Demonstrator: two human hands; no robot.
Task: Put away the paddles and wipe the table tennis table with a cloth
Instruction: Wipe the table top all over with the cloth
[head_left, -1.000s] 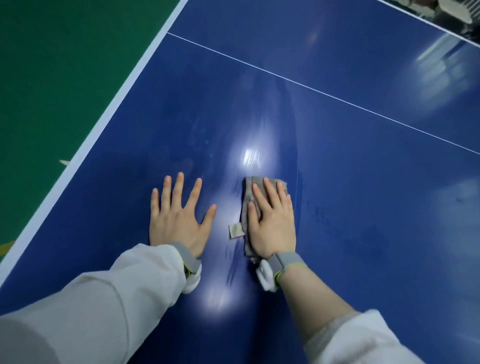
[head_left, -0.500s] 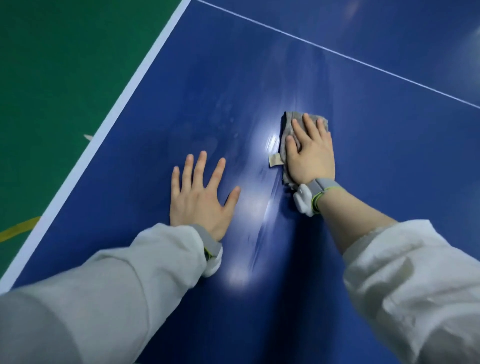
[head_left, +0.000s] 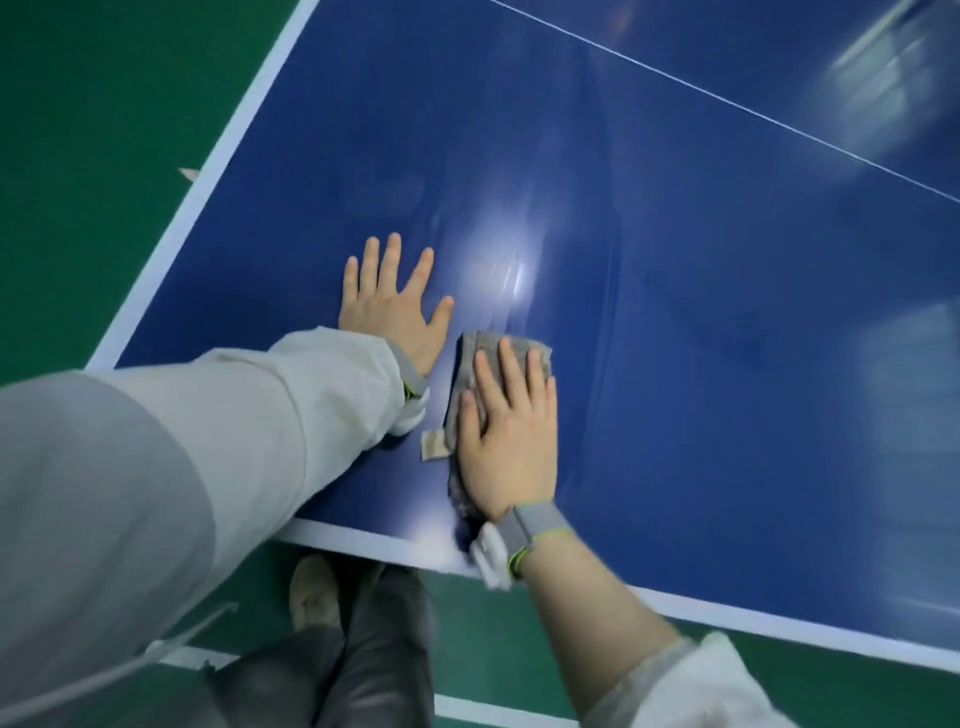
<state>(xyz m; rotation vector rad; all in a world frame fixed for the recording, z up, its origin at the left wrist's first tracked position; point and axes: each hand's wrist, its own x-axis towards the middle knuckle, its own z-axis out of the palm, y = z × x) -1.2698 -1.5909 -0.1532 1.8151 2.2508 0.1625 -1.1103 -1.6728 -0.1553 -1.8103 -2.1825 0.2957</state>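
The right hand (head_left: 506, 434) lies flat on a crumpled grey cloth (head_left: 470, 371), fingers straight and close together, pressing it down on the shiny blue table tennis table (head_left: 727, 338). The cloth pokes out past the fingertips and along the thumb side, and a small pale tag (head_left: 434, 445) sticks out from its left edge. The cloth sits near the table's close white edge (head_left: 363, 540), close to the corner.

The left hand (head_left: 395, 306) is just beside it, to the left and a bit farther in. It rests flat on the bare blue top with its fingers spread wide, holding nothing.

Both wrists wear a grey strap with a green rim; the one on the right wrist (head_left: 535, 527) has a white piece under it. The left arm is in a long pale sleeve (head_left: 234, 441).

A thin white line (head_left: 727, 104) runs across the table farther away. Bright light spots shine on the top.

Under the table edge are dark trousers (head_left: 374, 649) and a light shoe (head_left: 311, 592) on the green floor (head_left: 104, 130).
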